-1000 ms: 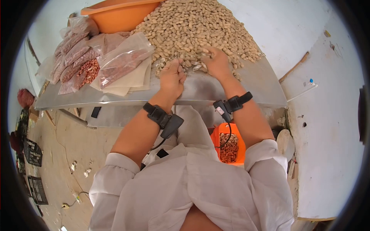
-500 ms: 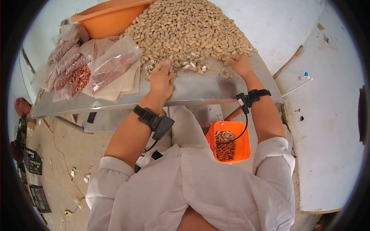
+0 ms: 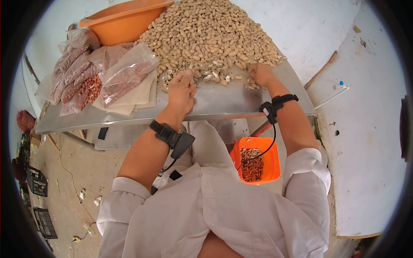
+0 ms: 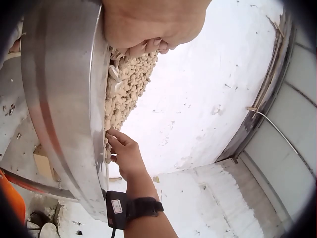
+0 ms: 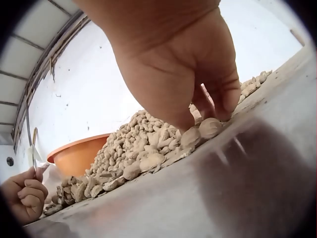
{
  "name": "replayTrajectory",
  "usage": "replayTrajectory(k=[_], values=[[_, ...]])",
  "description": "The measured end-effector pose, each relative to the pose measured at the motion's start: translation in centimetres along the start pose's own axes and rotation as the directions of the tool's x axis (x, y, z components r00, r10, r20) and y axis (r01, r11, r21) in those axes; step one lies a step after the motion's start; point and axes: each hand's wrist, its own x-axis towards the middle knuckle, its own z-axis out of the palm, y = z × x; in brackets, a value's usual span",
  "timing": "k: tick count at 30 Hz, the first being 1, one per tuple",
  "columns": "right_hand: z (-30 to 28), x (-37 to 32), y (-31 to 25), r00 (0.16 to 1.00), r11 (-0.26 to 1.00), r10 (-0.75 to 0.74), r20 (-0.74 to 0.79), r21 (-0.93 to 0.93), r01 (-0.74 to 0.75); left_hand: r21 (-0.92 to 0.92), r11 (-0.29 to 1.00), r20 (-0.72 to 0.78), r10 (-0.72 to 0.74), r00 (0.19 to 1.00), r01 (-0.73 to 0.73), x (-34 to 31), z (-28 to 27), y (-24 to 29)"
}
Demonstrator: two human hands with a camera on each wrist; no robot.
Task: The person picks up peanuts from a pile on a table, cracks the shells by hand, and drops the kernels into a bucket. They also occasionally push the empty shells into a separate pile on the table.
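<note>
Hands: well apart. The left hand (image 3: 180, 90) rests on the metal table (image 3: 223, 101) at the near edge of the shells (image 3: 211, 75), with its fingers curled into a loose fist. Whether it encloses anything cannot be told. The right hand (image 3: 260, 74) is at the near right foot of the peanut heap (image 3: 211, 30), fingertips pinching down on a peanut (image 5: 210, 128) that lies on the tabletop.

Risks, as judged:
- The heap is steep, so drawing nuts from its foot could bring the slope sliding toward the right edge of the table, which is close by.
- The tabletop is smooth metal with no visible lip, and a nut that slips from the pinch may roll off.
- The orange bucket (image 3: 258, 165) sits below the near edge (already holding kernels). Anything dropped wide of it lands on the floor.
- The wrist cable (image 3: 269, 146) hangs above the bucket and could snag its rim.
- The bags (image 3: 124, 77) lie just left of the left hand, and a sweep of that hand could drag them.
</note>
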Motion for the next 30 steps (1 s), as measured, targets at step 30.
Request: replayTrajectory(k=[30], values=[[4.8, -3.1, -17.1, 0.934, 0.47, -0.002, -0.356, 0.825, 0.315, 0.134, 0.991, 0.008, -0.008, 1.0, 0.007, 0.0, 0.6, -0.2]])
